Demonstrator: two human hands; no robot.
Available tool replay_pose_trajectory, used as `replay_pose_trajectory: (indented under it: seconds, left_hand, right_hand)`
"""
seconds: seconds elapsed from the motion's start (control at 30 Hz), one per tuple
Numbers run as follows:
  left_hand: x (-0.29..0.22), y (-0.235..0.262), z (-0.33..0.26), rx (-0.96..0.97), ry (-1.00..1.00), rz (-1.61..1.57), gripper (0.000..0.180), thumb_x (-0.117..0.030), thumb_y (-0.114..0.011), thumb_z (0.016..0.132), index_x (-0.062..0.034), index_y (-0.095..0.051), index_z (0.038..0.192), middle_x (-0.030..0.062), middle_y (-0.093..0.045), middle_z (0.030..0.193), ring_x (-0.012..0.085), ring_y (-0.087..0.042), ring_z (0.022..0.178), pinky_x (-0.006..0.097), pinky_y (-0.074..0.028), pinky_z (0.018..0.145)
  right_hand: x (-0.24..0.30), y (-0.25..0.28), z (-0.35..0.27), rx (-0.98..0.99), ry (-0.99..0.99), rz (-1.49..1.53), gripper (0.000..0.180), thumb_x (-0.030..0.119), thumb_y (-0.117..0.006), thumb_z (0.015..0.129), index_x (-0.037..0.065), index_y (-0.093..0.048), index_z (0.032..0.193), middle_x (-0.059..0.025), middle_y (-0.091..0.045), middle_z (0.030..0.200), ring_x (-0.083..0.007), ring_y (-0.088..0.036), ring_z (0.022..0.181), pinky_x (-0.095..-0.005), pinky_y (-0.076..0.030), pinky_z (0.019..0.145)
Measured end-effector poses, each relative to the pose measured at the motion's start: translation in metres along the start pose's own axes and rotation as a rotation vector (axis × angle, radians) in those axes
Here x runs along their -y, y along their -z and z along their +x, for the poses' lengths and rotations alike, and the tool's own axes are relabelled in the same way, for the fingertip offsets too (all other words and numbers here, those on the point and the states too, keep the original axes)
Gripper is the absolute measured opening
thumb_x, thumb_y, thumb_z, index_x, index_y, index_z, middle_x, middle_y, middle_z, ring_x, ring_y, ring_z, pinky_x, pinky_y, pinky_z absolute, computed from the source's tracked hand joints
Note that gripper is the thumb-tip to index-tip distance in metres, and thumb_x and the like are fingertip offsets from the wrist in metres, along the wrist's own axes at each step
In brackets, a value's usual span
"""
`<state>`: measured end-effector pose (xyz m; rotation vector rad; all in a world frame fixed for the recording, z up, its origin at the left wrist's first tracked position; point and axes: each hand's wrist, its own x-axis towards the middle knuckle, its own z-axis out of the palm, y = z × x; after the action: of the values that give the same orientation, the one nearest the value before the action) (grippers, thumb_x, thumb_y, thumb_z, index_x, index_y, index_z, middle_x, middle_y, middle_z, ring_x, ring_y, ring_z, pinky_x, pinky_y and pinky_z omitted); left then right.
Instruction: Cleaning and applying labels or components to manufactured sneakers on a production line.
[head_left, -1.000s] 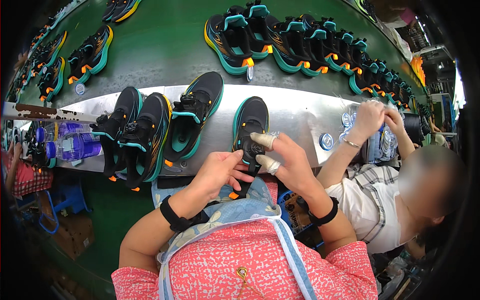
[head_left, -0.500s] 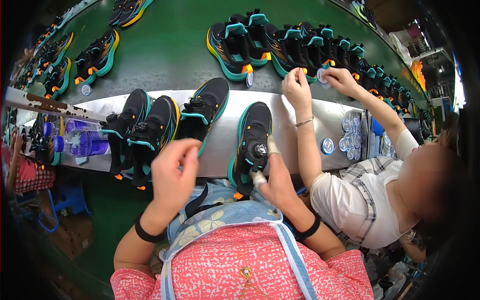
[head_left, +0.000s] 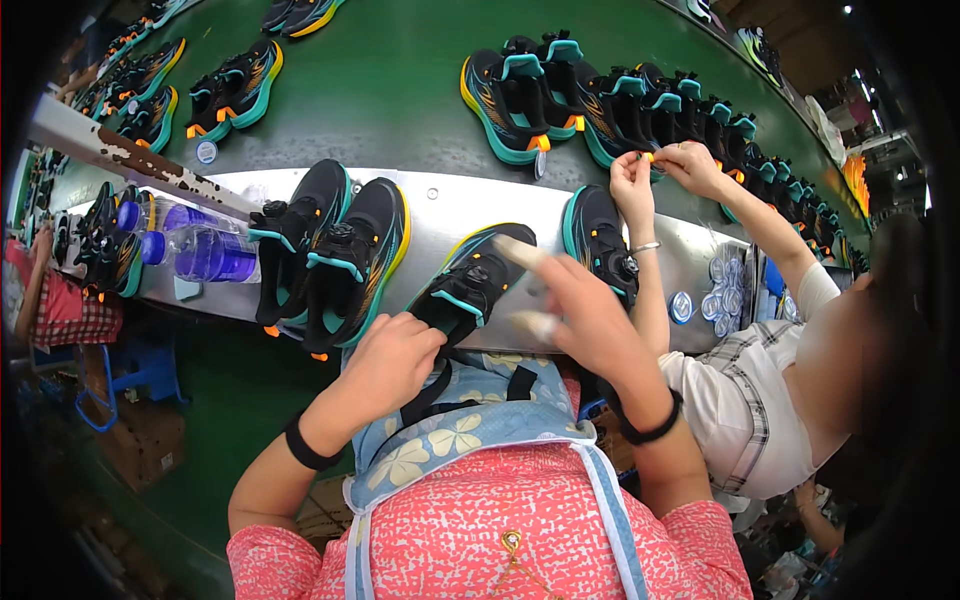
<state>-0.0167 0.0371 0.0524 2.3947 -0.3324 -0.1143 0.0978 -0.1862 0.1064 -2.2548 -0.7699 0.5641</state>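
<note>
We find our left hand [head_left: 390,365] gripping a black shoe [head_left: 472,283] by its heel; our right hand [head_left: 590,315], fingers spread wide, beside its toe; two upright shoes [head_left: 368,250] beyond the left.

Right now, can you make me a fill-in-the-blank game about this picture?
1. The person's left hand is touching a ____.
2. The person's wristbands are ____.
3. The bottles lie on the person's ____ side.
4. The big tabletop is ____.

Missing words: shoe; black; left; green.
</note>
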Motion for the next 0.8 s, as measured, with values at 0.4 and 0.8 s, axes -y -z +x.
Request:
replay_pose_trajectory:
  seconds: [0.4,0.8]
  left_hand:
    - [0.028,0.001,0.017,-0.035,0.434,-0.692,0.02,-0.021,-0.058,0.085,-0.0012,-0.064,0.084,0.0108,-0.065,0.073,0.023,-0.058,0.062,0.03,-0.038,0.048]
    - [0.006,-0.024,0.0,0.041,0.611,-0.993,0.016,-0.012,-0.056,0.092,0.001,-0.066,0.093,0.0066,-0.069,0.076,0.005,-0.05,0.052,0.02,-0.037,0.049]
  right_hand:
    - [0.004,-0.043,0.02,0.122,0.265,-0.294,0.045,0.006,-0.065,0.075,0.016,-0.049,0.116,-0.0127,-0.055,0.087,-0.0345,-0.063,0.076,-0.0439,-0.05,0.061]
    - [0.0,-0.079,0.009,-0.216,0.206,-0.079,0.034,0.02,-0.063,0.085,0.009,-0.057,0.117,-0.0121,-0.058,0.08,-0.035,-0.062,0.072,-0.0419,-0.051,0.064]
